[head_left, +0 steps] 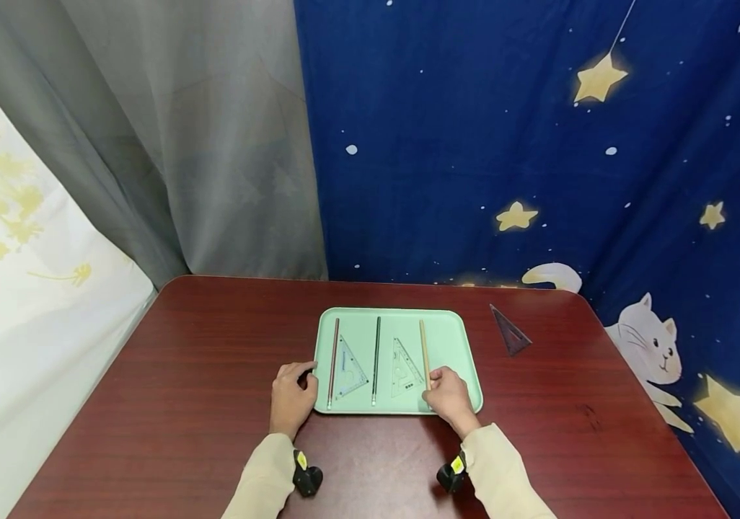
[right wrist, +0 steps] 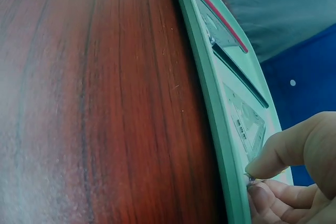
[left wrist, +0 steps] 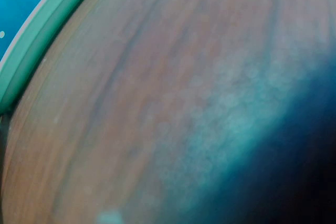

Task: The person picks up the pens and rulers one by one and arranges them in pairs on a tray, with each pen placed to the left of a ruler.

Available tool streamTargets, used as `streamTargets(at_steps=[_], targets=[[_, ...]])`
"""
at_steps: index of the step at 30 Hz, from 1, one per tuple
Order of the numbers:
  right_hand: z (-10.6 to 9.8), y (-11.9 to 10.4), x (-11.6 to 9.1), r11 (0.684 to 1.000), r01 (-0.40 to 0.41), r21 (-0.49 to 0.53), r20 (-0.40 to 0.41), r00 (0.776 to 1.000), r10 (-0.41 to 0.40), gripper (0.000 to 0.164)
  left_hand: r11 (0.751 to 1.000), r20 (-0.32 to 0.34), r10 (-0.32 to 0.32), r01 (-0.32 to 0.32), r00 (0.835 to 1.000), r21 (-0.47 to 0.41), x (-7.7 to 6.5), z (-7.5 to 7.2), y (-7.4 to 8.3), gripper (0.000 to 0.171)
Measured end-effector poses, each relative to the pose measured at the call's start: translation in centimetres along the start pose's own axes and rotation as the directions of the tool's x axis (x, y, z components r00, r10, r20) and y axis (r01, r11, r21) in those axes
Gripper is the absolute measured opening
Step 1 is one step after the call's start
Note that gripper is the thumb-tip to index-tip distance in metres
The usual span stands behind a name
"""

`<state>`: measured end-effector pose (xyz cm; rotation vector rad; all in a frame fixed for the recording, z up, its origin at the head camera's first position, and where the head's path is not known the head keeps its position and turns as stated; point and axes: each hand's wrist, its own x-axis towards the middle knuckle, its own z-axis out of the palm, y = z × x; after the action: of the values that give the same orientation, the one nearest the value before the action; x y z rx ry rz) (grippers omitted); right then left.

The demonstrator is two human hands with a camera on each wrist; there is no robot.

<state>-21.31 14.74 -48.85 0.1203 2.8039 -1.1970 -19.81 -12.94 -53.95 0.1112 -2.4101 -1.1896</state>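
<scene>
My right hand (head_left: 451, 398) pinches the lower end of a yellow pencil (head_left: 424, 342), which lies along the right part of a mint-green tray (head_left: 461, 360). In the right wrist view the thumb and fingertips meet at the pencil's end, just inside the rim. My left hand (head_left: 292, 395) holds the tray's left edge, thumb and forefinger at the rim. Left of the yellow pencil are a clear set square (head_left: 404, 371), a black pencil (head_left: 376, 360), another clear set square (head_left: 349, 369) and a red pencil (head_left: 333, 360). The left wrist view shows only the tray rim (left wrist: 42, 35) and table.
A dark, see-through set square (head_left: 510, 333) lies on the reddish-brown table (head_left: 234, 324), right of the tray near the back. Behind the table hang a grey curtain (head_left: 234, 144) and a blue one with stars (head_left: 435, 144).
</scene>
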Motion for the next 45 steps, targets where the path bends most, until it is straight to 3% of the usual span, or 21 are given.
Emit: streamTargets(at_steps=[9,17,24,31,40,45], targets=[[-0.1,-0.2,0.1,0.998,0.045,-0.048,-0.018,0.999,-0.046,0.031,1.000,-0.019,0.012,-0.012,1.000,0.005,0.2,0.1,0.0,0.025],[-0.9,-0.4,0.7,1.000,0.012,-0.012,0.042,0.999,-0.011,0.032,1.000,-0.026,0.016,-0.016,1.000,-0.002,0.6,0.1,0.1,0.025],[-2.3,0.2,1.8,1.000,0.013,-0.025,-0.058,0.998,-0.015,0.025,1.000,-0.036,0.026,-0.026,0.999,-0.002,0.8,0.3,-0.1,0.025],[-4.5,0.7,3.6,0.996,-0.048,0.081,-0.110,0.992,0.057,0.027,0.999,-0.052,0.047,-0.047,0.998,0.004,0.9,0.4,-0.4,0.025],[-7.4,3.3,5.1,0.987,-0.142,0.070,-0.136,0.979,0.150,0.028,1.000,-0.020,0.030,-0.030,0.999,-0.001,0.3,0.7,-0.2,0.025],[-8.3,5.2,6.0,0.981,-0.184,0.068,-0.157,0.969,0.192,0.029,0.999,-0.035,0.030,-0.030,0.999,0.010,0.0,0.6,-0.4,0.025]])
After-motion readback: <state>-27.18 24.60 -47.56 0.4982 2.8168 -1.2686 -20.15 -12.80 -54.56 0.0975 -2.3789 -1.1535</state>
